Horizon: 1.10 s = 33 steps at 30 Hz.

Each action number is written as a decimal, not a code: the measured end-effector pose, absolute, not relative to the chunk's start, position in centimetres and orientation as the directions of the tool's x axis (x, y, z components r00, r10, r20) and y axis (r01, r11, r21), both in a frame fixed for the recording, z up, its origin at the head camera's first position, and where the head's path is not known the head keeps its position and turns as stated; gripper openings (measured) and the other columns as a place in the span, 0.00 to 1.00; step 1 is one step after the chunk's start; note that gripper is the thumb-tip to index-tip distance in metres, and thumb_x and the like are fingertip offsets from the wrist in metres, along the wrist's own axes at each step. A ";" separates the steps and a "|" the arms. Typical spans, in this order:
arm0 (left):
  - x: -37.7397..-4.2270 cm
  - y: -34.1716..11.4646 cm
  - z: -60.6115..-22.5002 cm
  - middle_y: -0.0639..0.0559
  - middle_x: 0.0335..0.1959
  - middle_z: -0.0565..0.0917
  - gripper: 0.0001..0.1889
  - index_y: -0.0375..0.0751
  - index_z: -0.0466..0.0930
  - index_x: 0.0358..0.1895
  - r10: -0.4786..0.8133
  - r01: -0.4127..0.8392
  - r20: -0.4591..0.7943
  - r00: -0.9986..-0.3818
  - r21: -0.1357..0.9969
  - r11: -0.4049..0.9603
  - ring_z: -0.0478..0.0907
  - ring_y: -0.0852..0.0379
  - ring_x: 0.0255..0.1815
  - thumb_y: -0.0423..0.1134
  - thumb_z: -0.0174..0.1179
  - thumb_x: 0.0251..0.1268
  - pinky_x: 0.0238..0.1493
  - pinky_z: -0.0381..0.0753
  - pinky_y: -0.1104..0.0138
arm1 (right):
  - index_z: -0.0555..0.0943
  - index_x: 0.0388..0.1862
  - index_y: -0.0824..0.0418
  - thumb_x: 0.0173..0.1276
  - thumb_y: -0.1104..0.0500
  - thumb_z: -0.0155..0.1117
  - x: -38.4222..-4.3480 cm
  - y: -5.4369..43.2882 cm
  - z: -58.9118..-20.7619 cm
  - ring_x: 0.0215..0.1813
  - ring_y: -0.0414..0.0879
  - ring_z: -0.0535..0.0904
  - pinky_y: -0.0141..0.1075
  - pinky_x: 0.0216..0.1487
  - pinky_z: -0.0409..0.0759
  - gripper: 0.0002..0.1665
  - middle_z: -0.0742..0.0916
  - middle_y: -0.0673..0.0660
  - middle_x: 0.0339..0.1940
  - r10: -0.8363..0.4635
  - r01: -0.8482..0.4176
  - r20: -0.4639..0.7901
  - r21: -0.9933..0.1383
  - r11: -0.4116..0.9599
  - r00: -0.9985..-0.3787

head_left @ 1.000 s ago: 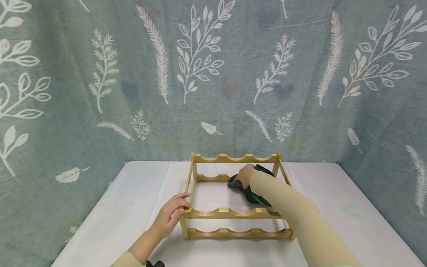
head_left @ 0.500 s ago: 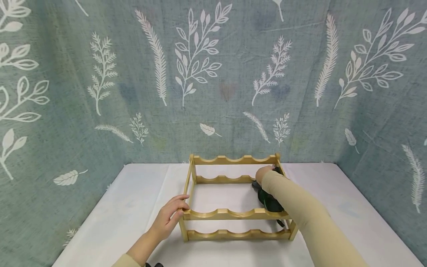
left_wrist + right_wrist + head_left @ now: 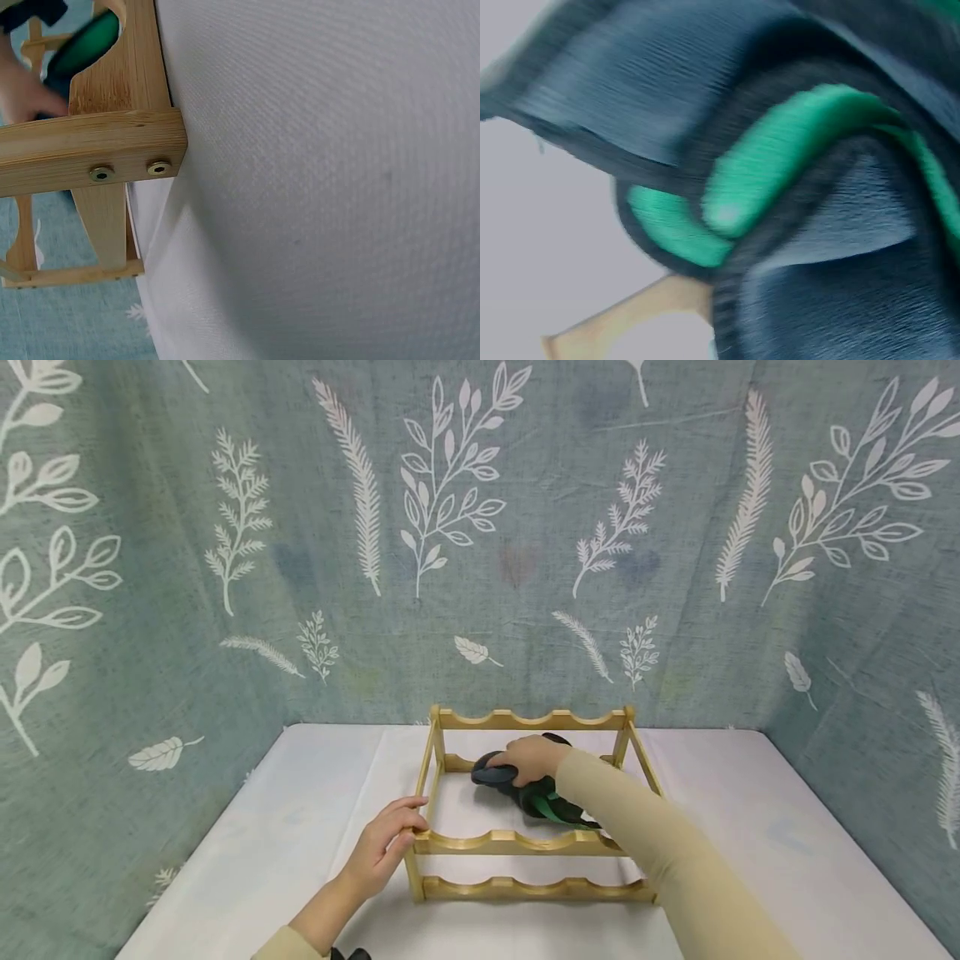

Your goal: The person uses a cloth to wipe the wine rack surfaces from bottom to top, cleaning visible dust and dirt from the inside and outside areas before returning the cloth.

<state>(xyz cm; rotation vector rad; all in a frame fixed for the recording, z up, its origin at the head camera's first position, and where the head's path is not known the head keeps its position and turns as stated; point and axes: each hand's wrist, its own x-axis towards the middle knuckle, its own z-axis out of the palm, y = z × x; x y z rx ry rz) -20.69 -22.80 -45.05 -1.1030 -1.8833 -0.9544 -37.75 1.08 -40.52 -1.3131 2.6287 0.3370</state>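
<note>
A pale wooden wine rack (image 3: 501, 842) with scalloped rails stands on the white table. My left hand (image 3: 382, 847) grips its front left corner, fingers over the side rail and thumb at the front. Inside the rack's frame, my right hand (image 3: 534, 758) holds a bunched cleaning cloth (image 3: 491, 770), dark grey-blue with a green reverse and black edging. The right wrist view is filled by the folded cloth (image 3: 780, 165), with a scalloped piece of the rack (image 3: 652, 304) below it. In the left wrist view, the rack's corner (image 3: 90, 150) partly hides the cloth (image 3: 88, 46).
The white table (image 3: 322, 802) extends to both sides of the rack. Behind it hangs a grey-green curtain (image 3: 517, 643) with white leaf prints, which continues along the left and right sides. A small black object (image 3: 352, 954) shows by the left wrist.
My right hand took the cloth to the rack's right end half a second ago, then swept it back left, past where it was at first. The left hand has stayed on the corner.
</note>
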 end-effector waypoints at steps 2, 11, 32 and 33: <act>-20.6 -22.7 -45.1 0.49 0.36 0.80 0.13 0.38 0.75 0.36 0.356 0.908 0.864 -0.356 0.230 0.352 0.73 0.48 0.55 0.40 0.43 0.72 0.61 0.65 0.71 | 0.59 0.68 0.42 0.63 0.51 0.61 -37.8 -0.1 -41.0 0.48 0.45 0.77 0.37 0.49 0.75 0.36 0.80 0.53 0.50 -0.796 -0.819 -0.200 0.087 0.566 -0.571; -20.5 -22.2 -44.9 0.50 0.36 0.80 0.13 0.38 0.75 0.37 0.359 0.909 0.862 -0.359 0.235 0.344 0.73 0.46 0.54 0.40 0.42 0.72 0.61 0.66 0.70 | 0.63 0.66 0.41 0.60 0.49 0.64 -38.5 -1.5 -42.0 0.55 0.49 0.74 0.41 0.53 0.74 0.35 0.75 0.55 0.57 -0.713 -0.734 -0.216 0.030 0.679 -0.668; -20.3 -22.9 -44.6 0.47 0.38 0.80 0.10 0.37 0.75 0.38 0.360 0.890 0.841 -0.405 0.271 0.368 0.72 0.48 0.57 0.36 0.44 0.71 0.62 0.64 0.71 | 0.75 0.58 0.47 0.55 0.60 0.68 -39.4 8.7 -40.1 0.53 0.52 0.75 0.45 0.49 0.75 0.29 0.80 0.56 0.53 -0.618 -0.672 -0.324 0.083 0.736 -0.717; -20.3 -22.8 -44.7 0.46 0.39 0.80 0.09 0.37 0.75 0.38 0.363 0.889 0.837 -0.409 0.274 0.368 0.71 0.49 0.58 0.36 0.45 0.70 0.62 0.63 0.71 | 0.76 0.56 0.48 0.55 0.62 0.69 -39.3 9.1 -40.1 0.52 0.52 0.76 0.45 0.49 0.75 0.29 0.80 0.55 0.53 -0.600 -0.655 -0.331 0.082 0.751 -0.729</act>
